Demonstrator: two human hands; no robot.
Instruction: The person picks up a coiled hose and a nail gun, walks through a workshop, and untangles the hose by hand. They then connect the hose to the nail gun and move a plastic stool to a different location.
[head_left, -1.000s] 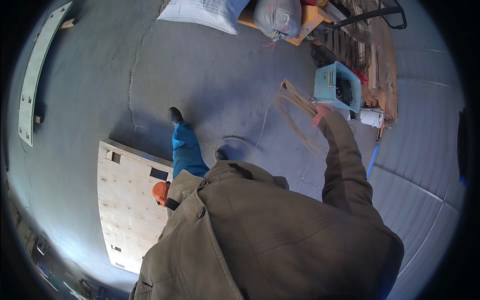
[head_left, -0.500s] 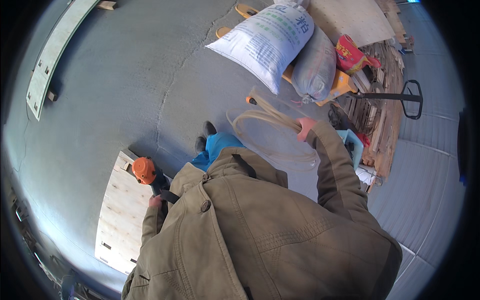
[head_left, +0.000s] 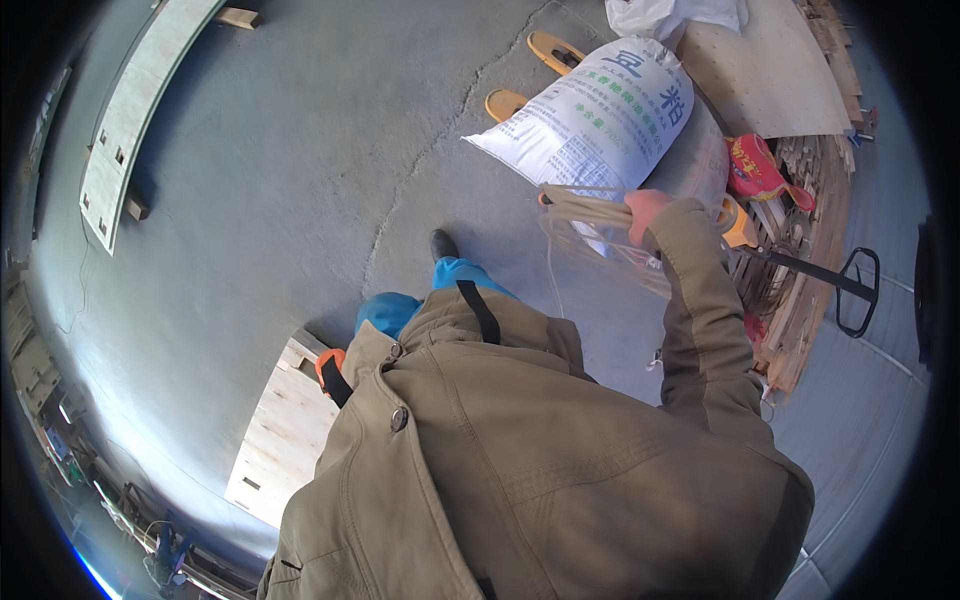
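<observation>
My right hand (head_left: pixel 648 212) is closed round a coil of clear, yellowish hose (head_left: pixel 590 207), held up at the right in front of the filled sacks. Loops of it hang below the hand, and one thin strand trails toward the floor. At my left side, the orange head of a tool (head_left: pixel 328 364) with a black part shows past my jacket. My left hand and the rest of that tool are hidden behind the jacket.
A white filled sack (head_left: pixel 600 115) and a greyish sack (head_left: pixel 700 150) lie on a yellow pallet jack (head_left: pixel 740 222), its black handle (head_left: pixel 850 290) jutting right. Stacked wood strips (head_left: pixel 815 250) stand beyond. Plywood boards (head_left: pixel 285 425) (head_left: pixel 130 130) lie at the left.
My right hand has raised the hose coil, now in front of the sacks. The orange-headed tool and my left hand have slipped mostly behind the jacket. My view has shifted as I step.
</observation>
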